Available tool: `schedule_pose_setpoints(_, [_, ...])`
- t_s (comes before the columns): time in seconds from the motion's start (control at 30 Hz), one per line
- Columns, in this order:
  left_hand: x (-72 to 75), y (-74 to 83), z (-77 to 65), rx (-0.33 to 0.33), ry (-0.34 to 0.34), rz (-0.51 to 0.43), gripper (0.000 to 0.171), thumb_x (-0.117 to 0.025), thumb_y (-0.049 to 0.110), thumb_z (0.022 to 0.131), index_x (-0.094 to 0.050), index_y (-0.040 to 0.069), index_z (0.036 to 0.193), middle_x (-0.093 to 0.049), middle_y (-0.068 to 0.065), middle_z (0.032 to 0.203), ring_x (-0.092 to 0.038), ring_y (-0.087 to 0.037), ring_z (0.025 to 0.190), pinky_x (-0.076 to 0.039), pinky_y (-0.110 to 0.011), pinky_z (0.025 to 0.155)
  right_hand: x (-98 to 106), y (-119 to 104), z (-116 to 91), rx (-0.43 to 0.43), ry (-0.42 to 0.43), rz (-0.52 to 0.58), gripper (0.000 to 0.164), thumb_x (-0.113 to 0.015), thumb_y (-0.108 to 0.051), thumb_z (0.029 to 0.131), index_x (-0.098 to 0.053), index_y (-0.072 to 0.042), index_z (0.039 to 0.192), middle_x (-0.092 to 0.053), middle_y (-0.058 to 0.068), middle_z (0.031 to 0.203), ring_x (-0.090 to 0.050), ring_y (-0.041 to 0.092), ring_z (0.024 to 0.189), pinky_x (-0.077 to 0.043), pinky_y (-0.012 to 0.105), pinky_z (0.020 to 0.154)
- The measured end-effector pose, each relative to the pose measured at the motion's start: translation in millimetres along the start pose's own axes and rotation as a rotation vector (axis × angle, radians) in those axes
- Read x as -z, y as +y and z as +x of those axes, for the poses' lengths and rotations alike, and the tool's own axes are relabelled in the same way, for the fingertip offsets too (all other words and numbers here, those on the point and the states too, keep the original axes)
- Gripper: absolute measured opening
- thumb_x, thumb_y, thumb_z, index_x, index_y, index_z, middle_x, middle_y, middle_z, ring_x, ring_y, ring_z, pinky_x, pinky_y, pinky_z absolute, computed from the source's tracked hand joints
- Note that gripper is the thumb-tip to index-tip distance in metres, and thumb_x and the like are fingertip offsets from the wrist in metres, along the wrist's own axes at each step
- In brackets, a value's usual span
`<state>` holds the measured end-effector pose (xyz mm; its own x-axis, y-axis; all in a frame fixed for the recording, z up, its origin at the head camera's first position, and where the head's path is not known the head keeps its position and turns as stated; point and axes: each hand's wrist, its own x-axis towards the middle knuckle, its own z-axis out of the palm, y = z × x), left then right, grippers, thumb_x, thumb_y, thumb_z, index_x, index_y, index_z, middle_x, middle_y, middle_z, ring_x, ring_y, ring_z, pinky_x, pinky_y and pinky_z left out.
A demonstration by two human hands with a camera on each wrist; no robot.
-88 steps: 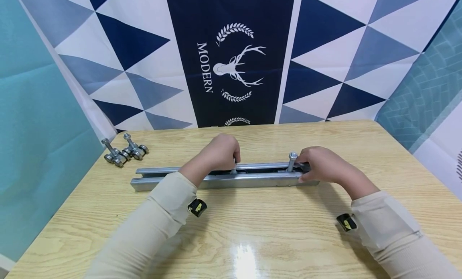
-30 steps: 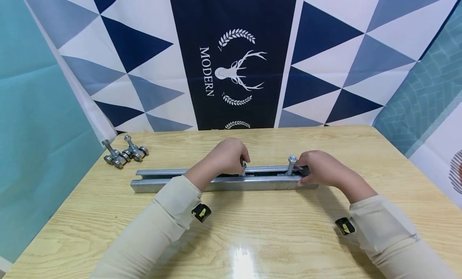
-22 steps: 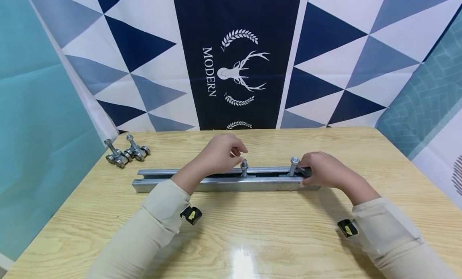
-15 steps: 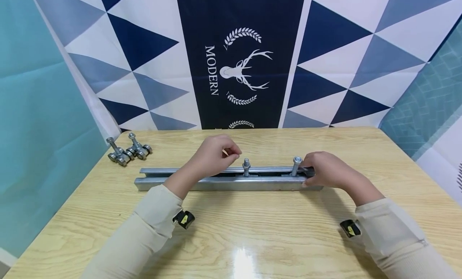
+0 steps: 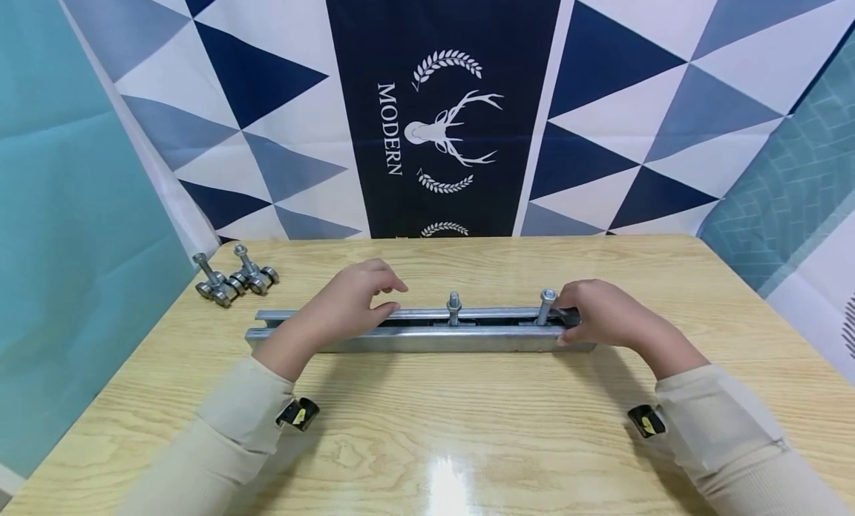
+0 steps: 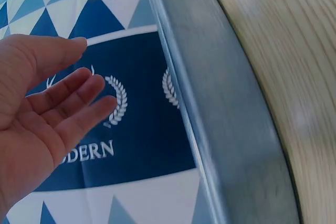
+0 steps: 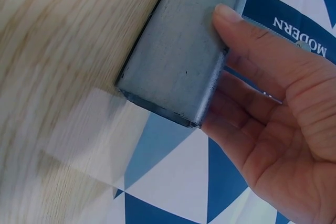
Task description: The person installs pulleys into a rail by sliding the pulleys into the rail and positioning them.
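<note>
A metal channel rail [image 5: 427,342] lies across the table with its slot facing up. Two bolts stand out of the slot: one bolt with a nut [image 5: 454,309] near the middle, another bolt [image 5: 546,307] by the right end. My right hand [image 5: 604,315] grips the rail's right end, its thumb on the near wall in the right wrist view. Over the left half of the rail hovers my left hand [image 5: 347,301], holding nothing. In the left wrist view its fingers [image 6: 79,98] are spread and relaxed, apart from the rail. What the bolts join inside the slot is mostly hidden.
Two wheeled trolleys with upright bolts, a left one [image 5: 215,282] and a right one [image 5: 252,271], stand at the table's back left. The wooden table [image 5: 508,427] ends at a patterned cloth backdrop [image 5: 427,108]. A teal panel [image 5: 80,226] borders the left side.
My left hand slid the middle bolt a little to the right, let go of it, and drew back to the left. My right hand stays on the rail's end.
</note>
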<state>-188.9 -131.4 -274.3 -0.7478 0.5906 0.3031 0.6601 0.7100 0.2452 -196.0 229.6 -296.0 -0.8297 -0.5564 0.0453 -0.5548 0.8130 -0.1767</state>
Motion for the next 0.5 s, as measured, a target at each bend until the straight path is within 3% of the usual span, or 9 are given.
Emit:
schedule_pose_setpoints(0.1, [5.1, -6.7, -7.0, 0.018, -0.009, 0.023, 0.02, -0.062, 0.011, 0.082, -0.065, 0.015, 0.101, -0.056, 0.004, 0.1, -0.052, -0.011, 0.094, -0.045, -0.027, 0.08, 0.1, 0.4, 0.5, 0.002, 0.0, 0.002, 0.041, -0.08, -0.025, 0.061, -0.068, -0.004, 0.095, -0.061, 0.004, 0.087, -0.057, 0.019, 0.077, -0.046, 0.034, 0.062])
schedule_pose_setpoints(0.27, [8.8, -20.0, -19.2, 0.003, 0.051, 0.026, 0.021, -0.06, 0.005, 0.082, -0.064, 0.012, 0.102, -0.056, 0.001, 0.101, -0.053, -0.015, 0.096, -0.045, -0.03, 0.08, 0.6, 0.4, 0.7, -0.007, 0.005, 0.009, 0.041, -0.08, -0.024, 0.061, -0.068, -0.004, 0.094, -0.061, 0.004, 0.088, -0.058, 0.02, 0.078, -0.047, 0.036, 0.065])
schedule_pose_setpoints(0.5, [12.6, -35.9, -37.3, 0.077, 0.154, 0.013, 0.02, -0.064, 0.01, 0.08, -0.064, 0.012, 0.1, -0.056, 0.001, 0.096, -0.059, -0.012, 0.079, -0.049, -0.025, 0.067, 2.1, 0.4, 1.0, -0.013, -0.004, 0.017, 0.041, -0.08, -0.025, 0.061, -0.068, -0.005, 0.094, -0.061, 0.003, 0.089, -0.057, 0.019, 0.078, -0.046, 0.035, 0.064])
